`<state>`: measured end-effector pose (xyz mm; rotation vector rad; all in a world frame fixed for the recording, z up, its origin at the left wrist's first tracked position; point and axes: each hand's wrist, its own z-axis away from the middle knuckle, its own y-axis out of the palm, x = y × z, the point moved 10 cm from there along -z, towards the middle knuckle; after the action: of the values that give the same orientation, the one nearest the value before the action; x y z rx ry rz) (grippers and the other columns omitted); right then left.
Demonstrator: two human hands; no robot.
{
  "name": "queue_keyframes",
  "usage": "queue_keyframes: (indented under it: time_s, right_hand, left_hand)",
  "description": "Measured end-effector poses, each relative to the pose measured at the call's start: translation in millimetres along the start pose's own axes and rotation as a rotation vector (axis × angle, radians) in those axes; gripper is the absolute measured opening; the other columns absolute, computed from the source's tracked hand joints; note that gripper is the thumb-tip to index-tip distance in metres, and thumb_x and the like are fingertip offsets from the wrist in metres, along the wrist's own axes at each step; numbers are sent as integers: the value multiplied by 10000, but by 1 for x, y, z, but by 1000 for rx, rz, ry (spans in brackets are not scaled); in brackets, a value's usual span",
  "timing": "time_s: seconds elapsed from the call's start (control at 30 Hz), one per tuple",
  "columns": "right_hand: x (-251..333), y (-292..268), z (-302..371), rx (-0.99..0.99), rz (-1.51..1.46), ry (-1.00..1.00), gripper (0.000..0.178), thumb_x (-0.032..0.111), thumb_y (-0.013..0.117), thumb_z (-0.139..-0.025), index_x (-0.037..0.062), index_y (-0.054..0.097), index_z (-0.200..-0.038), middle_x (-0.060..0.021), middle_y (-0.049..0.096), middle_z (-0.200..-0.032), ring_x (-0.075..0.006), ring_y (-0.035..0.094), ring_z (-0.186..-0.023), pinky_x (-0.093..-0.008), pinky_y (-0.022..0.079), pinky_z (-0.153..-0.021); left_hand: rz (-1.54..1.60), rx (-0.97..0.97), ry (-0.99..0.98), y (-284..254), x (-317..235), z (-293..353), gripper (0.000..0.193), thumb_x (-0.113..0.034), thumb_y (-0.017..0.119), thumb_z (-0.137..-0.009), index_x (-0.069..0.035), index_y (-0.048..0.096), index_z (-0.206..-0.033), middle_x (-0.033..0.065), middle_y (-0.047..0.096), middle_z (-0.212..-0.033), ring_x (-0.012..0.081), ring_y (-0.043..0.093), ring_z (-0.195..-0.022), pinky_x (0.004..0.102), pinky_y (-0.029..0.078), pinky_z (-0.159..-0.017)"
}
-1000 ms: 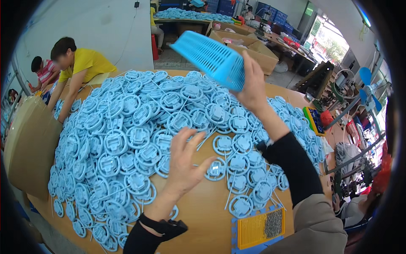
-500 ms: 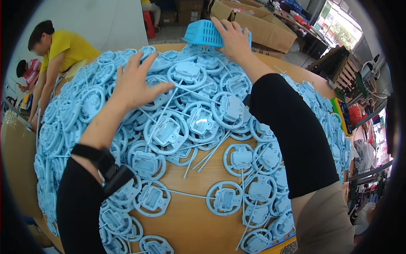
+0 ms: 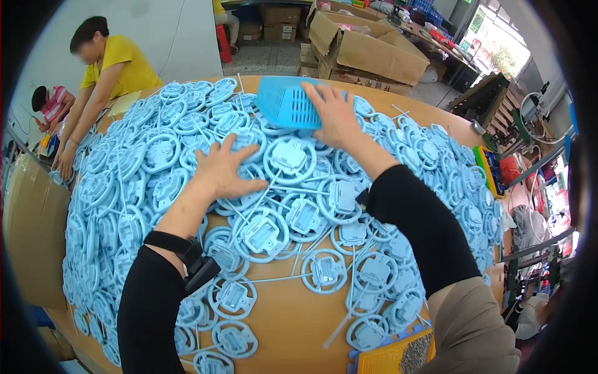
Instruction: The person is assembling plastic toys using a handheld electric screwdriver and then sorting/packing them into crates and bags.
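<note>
A heap of light-blue plastic rings with rectangular frames at their centres (image 3: 289, 156) covers much of the table. Some have thin rods. My right hand (image 3: 336, 118) grips the near right side of a slotted blue plastic basket (image 3: 280, 103), tilted at the back of the heap. The fingers lie over its rim, and the thumb is hidden. My left hand (image 3: 225, 168) is spread, palm down, on the parts left of centre, with nothing gripped. One ring part (image 3: 324, 271) lies on the wood in front of the heap.
A yellow tray (image 3: 380, 361) with small grey bits is at the near edge. A co-worker in yellow (image 3: 124, 62) reaches to the table's left side. Open cardboard boxes (image 3: 380, 56) stand behind the table; a yellow-and-dark bin (image 3: 489, 171) is at right.
The basket and my right hand have come down toward me onto the heap. My left hand has moved nearer and rightward, and the middle parts have slid toward me. The view has shifted slightly.
</note>
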<state>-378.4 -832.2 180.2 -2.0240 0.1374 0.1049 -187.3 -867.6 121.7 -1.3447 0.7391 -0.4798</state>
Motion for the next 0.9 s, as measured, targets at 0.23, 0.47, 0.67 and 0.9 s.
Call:
queue_keyframes:
  time_s: [0.23,0.47,0.67,0.9]
  right_hand:
    - [84,-71,80,-2,-199,-21,927,138,788,-540,190,357,-1359,-83,446,-1219,-307,411,-1158,-623,247,-962]
    - [143,-143,162,-20,-302,-98,856,111,761,-562,193,402,-1335,-99,450,-1215,-326,410,-1157,-638,251,-938]
    - [80,-217,166,-222,-458,-124,835,69,748,-550,146,428,-1318,-125,503,-1217,-334,469,-1119,-508,345,-920]
    - [-188,-190,162,-392,246,211,908,130,793,-565,219,376,-1367,-84,480,-1264,-300,455,-1168,-471,357,-934]
  left_hand:
    - [-101,-71,158,-7,-44,133,726,-488,717,-645,-275,489,-1301,205,369,-1357,411,403,-1182,626,245,-959]
    - [-125,-40,230,-9,-60,246,729,-428,741,-615,-255,505,-1282,200,375,-1347,426,372,-1211,651,238,-963]
    - [-21,63,171,-6,-46,291,690,-313,768,-597,-225,548,-1245,205,352,-1375,451,310,-1281,655,210,-1006]
    - [106,-60,385,-27,-136,240,634,-296,789,-611,-131,580,-1186,176,412,-1334,418,340,-1276,602,250,-1008]
